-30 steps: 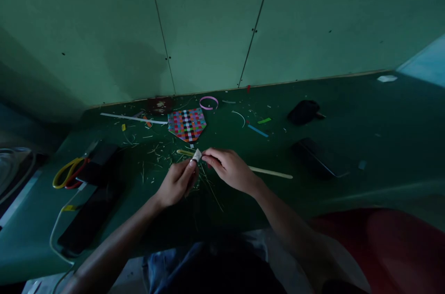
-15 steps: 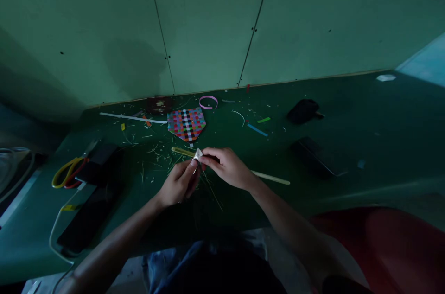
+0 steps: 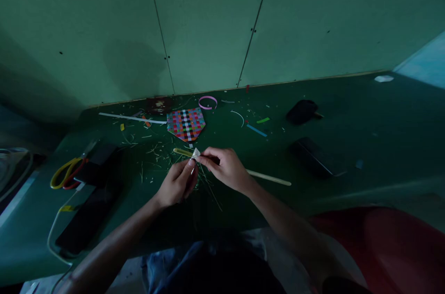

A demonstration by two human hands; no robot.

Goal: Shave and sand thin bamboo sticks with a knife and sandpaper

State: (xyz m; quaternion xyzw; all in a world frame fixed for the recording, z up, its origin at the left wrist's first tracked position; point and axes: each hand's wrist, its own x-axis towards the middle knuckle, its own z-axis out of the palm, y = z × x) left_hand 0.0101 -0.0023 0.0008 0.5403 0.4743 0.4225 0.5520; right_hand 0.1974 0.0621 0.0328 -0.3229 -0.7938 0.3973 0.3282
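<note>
A small whitish folded piece is pinched between my two hands above the green table. My left hand grips it from below with thumb and fingers. At its right side, my right hand closes thumb and forefinger on it. A long pale stick lies beneath the hands, partly hidden by my right hand, with a yellowish end showing on the left. Just behind the hands lies a multicoloured woven piece with a pointed front edge.
Scissors with yellow and orange handles lie left beside a dark box and a cable. A pink curled strip, blue strip and green strip lie behind. A black pouch and dark case lie right.
Both hands have shifted very slightly left with the whitish piece, along with a small shift of the whole view. Their grips look the same.
</note>
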